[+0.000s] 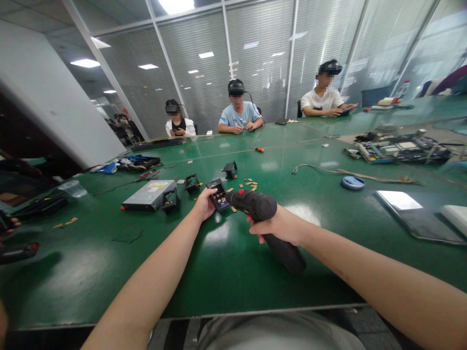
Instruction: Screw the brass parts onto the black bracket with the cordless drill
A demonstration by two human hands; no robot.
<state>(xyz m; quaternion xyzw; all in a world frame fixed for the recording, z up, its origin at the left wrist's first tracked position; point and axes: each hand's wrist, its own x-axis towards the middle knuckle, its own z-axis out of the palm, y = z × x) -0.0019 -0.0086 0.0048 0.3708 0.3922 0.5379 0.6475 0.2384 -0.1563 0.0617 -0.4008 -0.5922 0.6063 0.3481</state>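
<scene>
My right hand [272, 227] is wrapped round the grip of a black cordless screwdriver [255, 203], whose nose points left. Its tip reaches the right edge of a small dark box-shaped part [220, 195]; whether it touches a screw is too small to tell. My left hand [206, 205] holds that part by its left side, thumb on top, just above the table. Small brass-coloured pieces [250, 183] lie scattered right behind it. Three black plastic brackets stand nearby: one [229, 170] behind the part, one [191, 183] to its left and one [169, 200] beside the disc drive.
A grey disc drive [149, 194] lies on the green table [204, 272] to the left. Circuit boards [404, 146], a cable [339, 171], a blue round lid [352, 183] and a tablet [416, 214] lie to the right. An orange screwdriver [259, 149] lies farther back. Three people sit across.
</scene>
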